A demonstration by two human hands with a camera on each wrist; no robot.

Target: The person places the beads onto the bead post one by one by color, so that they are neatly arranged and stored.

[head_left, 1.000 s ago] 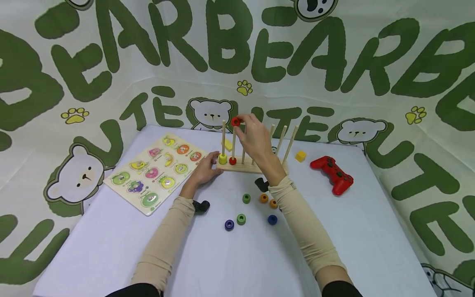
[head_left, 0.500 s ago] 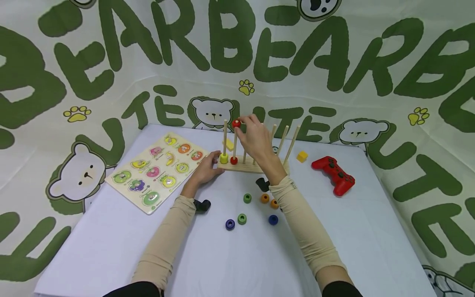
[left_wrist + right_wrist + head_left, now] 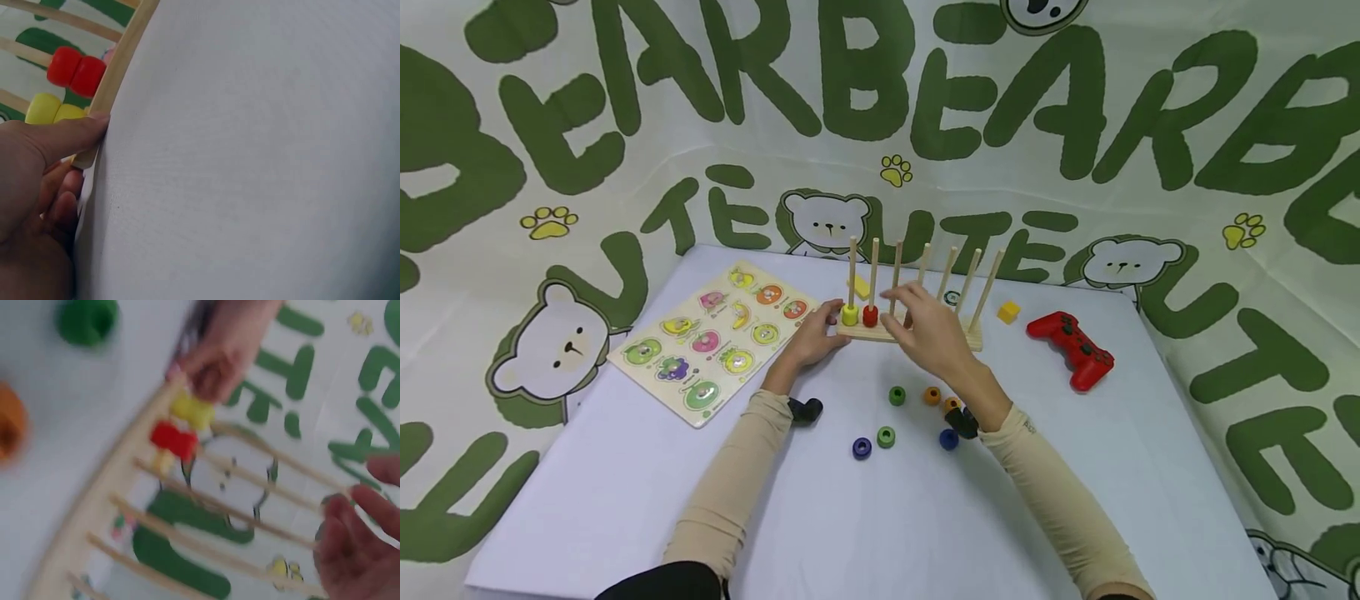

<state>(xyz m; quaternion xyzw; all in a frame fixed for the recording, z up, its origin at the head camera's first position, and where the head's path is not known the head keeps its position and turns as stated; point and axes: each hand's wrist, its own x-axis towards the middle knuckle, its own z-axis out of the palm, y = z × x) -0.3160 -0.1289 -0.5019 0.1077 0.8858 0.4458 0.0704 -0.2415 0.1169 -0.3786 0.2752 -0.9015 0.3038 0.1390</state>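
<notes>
A wooden peg stand (image 3: pixel 867 332) with several upright pegs stands at the back of the table. Its first peg at the left carries yellow beads (image 3: pixel 53 111). Two red beads (image 3: pixel 76 70) sit stacked at the foot of the peg beside it. At the stand's left end, my left hand (image 3: pixel 808 337) grips the base, thumb on the front edge and fingers curled behind. My right hand (image 3: pixel 932 333) hovers before the middle pegs, its fingers loosely bent and nothing between them. The right wrist view, somewhat blurred, shows that hand (image 3: pixel 362 540) near the peg tips.
Green beads (image 3: pixel 886 437), orange beads (image 3: pixel 932 396) and blue beads (image 3: pixel 862 448) lie in front of the stand. A fruit puzzle board (image 3: pixel 711 342) lies to the left. On the right are a yellow cube (image 3: pixel 1008 312) and a red game controller (image 3: pixel 1072 350).
The second red bead has gone down its peg onto the first one. My right hand has let it go and moved lower and to the right. My left hand stays in place.
</notes>
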